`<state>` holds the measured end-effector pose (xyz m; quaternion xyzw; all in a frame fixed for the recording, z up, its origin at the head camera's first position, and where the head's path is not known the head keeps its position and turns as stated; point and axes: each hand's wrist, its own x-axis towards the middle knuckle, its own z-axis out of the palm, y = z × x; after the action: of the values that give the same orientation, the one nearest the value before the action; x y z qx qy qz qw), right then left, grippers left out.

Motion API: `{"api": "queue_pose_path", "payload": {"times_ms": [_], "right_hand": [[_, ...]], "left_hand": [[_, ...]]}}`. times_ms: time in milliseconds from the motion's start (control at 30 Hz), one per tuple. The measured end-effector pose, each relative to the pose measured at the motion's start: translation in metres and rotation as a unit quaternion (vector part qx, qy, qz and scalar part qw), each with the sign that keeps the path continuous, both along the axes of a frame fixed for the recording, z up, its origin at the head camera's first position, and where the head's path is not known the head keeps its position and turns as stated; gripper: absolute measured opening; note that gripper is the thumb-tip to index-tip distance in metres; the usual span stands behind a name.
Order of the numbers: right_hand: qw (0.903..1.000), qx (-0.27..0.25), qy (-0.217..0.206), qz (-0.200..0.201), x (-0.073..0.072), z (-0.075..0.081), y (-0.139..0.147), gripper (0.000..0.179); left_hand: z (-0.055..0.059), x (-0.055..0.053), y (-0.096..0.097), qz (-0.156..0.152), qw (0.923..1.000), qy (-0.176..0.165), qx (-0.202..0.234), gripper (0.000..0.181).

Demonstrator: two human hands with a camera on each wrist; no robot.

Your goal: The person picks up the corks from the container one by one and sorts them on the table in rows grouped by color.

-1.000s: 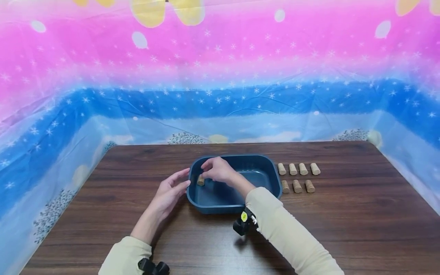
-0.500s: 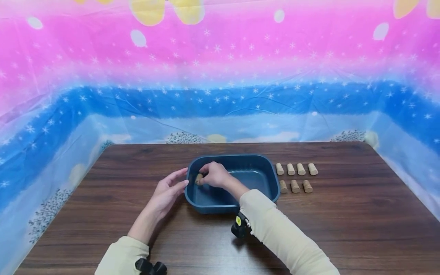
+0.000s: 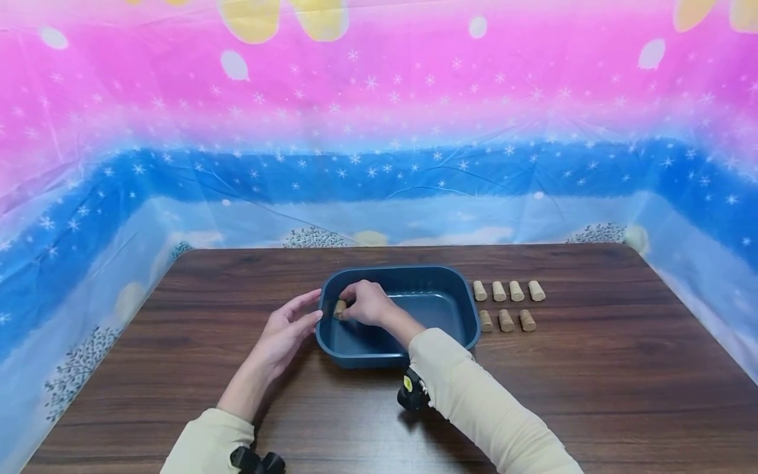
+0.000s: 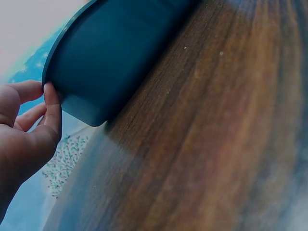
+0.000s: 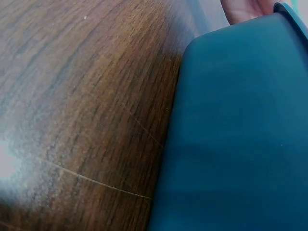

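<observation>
My right hand (image 3: 370,304) reaches into a dark blue rectangular tray (image 3: 398,360). Its thumb and fingertips pinch a small tapered cork (image 3: 339,310) near the tray's left end, and they partly cover it. Outside that end, my left hand (image 3: 288,330) touches the rim with thumb and fingertips, its fingers extended. The left wrist view shows this hand (image 4: 31,115) with its fingertips right at the tray's rim. In the right wrist view the tray's outer wall (image 5: 236,120) hides the right hand's work.
Right of the tray several corks (image 3: 516,291) lie in a far row, and three corks (image 3: 506,320) form a nearer row. The nearer row's leftmost cork is partly behind the tray's rim. The wooden table (image 3: 616,368) backs onto a pink and blue cloth (image 3: 379,151).
My right hand has come down onto the cork in the tray, its thumb and fingers now at the cork. The left hand has stayed at the rim. The view has shifted slightly.
</observation>
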<state>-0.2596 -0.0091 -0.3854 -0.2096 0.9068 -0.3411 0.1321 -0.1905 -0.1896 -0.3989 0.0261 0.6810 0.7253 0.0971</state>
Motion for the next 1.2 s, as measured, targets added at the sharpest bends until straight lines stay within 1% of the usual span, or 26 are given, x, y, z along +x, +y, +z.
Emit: {"api": "queue_pose_path", "payload": {"times_ms": [233, 333, 467, 567, 700, 800, 967, 1200], "right_hand": [[0.9999, -0.011, -0.007, 0.002, 0.0, 0.0, 0.0, 0.032], [0.9991, -0.038, -0.013, -0.009, 0.001, 0.004, 0.001, 0.032], [0.9967, -0.074, -0.008, -0.032, 0.001, 0.013, 0.004, 0.03], [0.9956, -0.086, -0.008, -0.036, 0.001, 0.017, 0.008, 0.029], [0.9943, -0.099, -0.028, -0.026, 0.002, 0.021, 0.013, 0.028], [0.9942, -0.1, -0.037, -0.014, 0.003, 0.024, 0.017, 0.028], [0.9955, -0.092, -0.021, 0.005, 0.004, 0.029, 0.023, 0.032], [0.9934, -0.111, -0.003, 0.028, 0.007, 0.04, 0.035, 0.033]], "left_hand": [[-0.001, 0.001, -0.002, 0.0, 1.0, -0.002, -0.003, 0.051], [-0.002, 0.001, -0.002, 0.002, 1.0, -0.005, -0.001, 0.051], [-0.003, -0.001, -0.001, 0.006, 0.9999, -0.008, -0.002, 0.051], [-0.003, -0.002, 0.0, 0.005, 0.9999, -0.011, 0.0, 0.05], [-0.002, -0.002, 0.001, 0.001, 0.9999, -0.012, 0.001, 0.051], [-0.002, -0.002, 0.001, -0.001, 1.0, -0.009, -0.003, 0.051], [-0.001, -0.002, 0.0, 0.002, 1.0, -0.009, 0.0, 0.051], [-0.001, -0.002, -0.001, 0.006, 0.9999, -0.014, 0.004, 0.051]]}}
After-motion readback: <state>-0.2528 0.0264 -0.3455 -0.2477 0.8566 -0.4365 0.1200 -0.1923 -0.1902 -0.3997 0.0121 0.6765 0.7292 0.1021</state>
